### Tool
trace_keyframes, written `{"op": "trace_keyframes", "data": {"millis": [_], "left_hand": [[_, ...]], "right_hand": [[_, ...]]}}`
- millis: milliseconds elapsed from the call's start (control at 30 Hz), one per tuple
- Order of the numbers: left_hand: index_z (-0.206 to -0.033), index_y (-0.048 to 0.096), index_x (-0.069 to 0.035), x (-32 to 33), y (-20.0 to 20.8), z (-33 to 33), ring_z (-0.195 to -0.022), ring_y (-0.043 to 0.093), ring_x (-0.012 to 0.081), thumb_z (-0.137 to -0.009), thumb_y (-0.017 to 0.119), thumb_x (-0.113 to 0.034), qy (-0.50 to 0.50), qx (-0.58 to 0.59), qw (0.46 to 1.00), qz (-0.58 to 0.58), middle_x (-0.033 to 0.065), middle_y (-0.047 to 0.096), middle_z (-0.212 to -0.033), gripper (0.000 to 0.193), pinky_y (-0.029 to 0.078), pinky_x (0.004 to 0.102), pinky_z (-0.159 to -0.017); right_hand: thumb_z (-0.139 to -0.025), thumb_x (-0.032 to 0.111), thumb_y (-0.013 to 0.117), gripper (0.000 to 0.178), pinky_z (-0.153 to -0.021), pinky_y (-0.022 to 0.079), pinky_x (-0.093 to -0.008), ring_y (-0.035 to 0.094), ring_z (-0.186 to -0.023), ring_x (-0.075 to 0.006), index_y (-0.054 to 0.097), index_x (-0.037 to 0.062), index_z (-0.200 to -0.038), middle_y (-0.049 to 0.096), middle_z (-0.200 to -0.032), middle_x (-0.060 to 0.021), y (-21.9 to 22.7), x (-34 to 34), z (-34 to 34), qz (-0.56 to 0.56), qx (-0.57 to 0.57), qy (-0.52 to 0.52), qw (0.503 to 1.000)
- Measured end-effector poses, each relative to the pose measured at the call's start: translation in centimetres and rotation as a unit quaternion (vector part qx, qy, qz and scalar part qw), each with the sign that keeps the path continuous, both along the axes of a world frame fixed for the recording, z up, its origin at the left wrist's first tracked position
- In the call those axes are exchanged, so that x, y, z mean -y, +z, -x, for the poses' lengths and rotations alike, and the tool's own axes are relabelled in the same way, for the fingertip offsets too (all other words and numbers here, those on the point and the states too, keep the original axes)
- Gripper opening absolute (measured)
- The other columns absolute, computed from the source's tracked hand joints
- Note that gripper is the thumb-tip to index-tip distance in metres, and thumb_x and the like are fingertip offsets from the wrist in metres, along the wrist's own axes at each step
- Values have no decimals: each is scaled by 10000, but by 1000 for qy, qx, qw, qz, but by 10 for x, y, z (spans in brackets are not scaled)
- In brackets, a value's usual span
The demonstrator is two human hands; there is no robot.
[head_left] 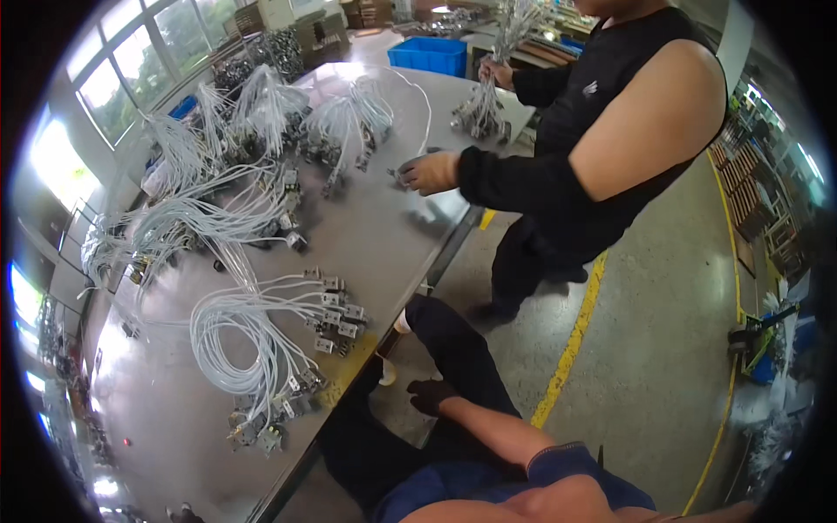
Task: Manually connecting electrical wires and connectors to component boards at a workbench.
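My right hand point(431, 397), in a dark glove, hangs low over my legs beside the table edge. Its fingers are loosely extended and nothing shows in them. My left hand is out of view. On the table point(375, 253) nearest to me lies a coiled bundle of white cables point(228, 340) with metal connectors point(330, 315) at its ends. Behind it stretches another white cable bundle point(196, 218). A co-worker's hand point(432, 173) touches a connector on a single white cable point(427, 109); the other point(495, 71) grips an upright cable bundle point(478, 109).
More cable bundles point(261, 109) are heaped along the table's far left. A blue crate point(427, 56) stands past the far end. The co-worker point(610, 131) stands at the table's right side. Yellow lines point(571, 349) mark the floor, and racks point(754, 192) line the far right.
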State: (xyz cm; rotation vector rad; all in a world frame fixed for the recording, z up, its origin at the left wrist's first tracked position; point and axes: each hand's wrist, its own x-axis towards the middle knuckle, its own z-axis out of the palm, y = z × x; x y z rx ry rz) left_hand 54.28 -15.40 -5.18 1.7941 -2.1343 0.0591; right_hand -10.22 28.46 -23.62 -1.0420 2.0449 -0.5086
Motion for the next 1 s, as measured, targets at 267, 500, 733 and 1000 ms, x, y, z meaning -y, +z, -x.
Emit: {"op": "trace_keyframes", "data": {"millis": [267,500,733,1000], "left_hand": [[-869,688,-37,-105,1,199,-728,610,222,-968,593,-212,-141,-107,980,94,101,686,-821,223,484,384,-682],[-943,704,-107,-220,12,371,-832,641,356,-788,719,-184,-381,-9,915,130,113,675,-874,174,517,462,-767],[-1013,692,-115,-232,-3,403,-947,642,384,-816,708,-120,-398,-99,907,101,147,700,-984,198,502,509,-844],[-822,608,-54,-223,-35,390,-843,588,424,-820,650,-242,-342,1,932,120,184,610,-854,193,475,522,-730]], "right_hand": [[-957,363,542,454,-1012,492,-438,619,-1221,-336,587,161,-1361,642,-1339,-144,7,5,-2,-51,12,3,999],[-951,355,556,460,-1011,494,-430,622,-1218,-334,587,156,-1365,645,-1340,-145,7,4,-3,-64,12,-9,998],[-952,342,555,448,-1007,497,-440,639,-1195,-337,602,157,-1357,662,-1315,-144,9,6,-1,-51,-7,-4,999],[-955,349,542,458,-1015,484,-447,628,-1211,-336,587,156,-1368,654,-1324,-145,5,3,-4,-56,33,-14,998]]}}
